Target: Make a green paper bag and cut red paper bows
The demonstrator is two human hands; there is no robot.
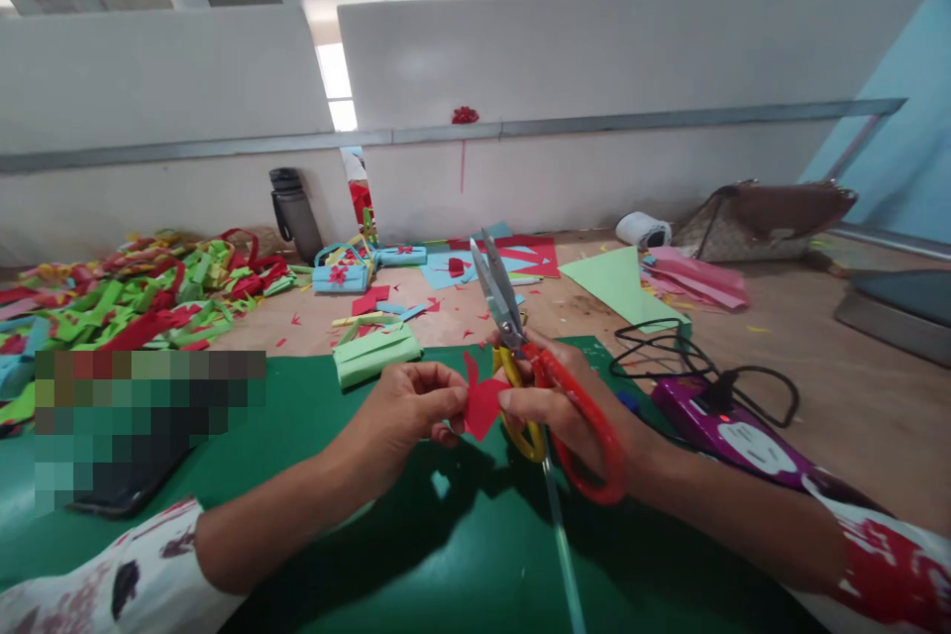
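Observation:
My left hand (405, 411) pinches a small red paper cut-out (481, 404) above the green cutting mat (312, 475). My right hand (565, 406) also touches that red piece with its fingertips while it grips scissors (520, 337) with red and yellow handles. The scissor blades point up and away, slightly apart. A folded light-green paper piece (375, 355) lies just beyond my left hand.
A heap of green and red paper strips (141, 292) fills the left. Blue paper baskets (342, 272), a dark bottle (295, 213), coloured sheets (620, 282), a tape roll (643, 230), a brown bag (773, 218) and a purple glue gun with black cable (732, 431) lie around. A phone (123, 490) sits left.

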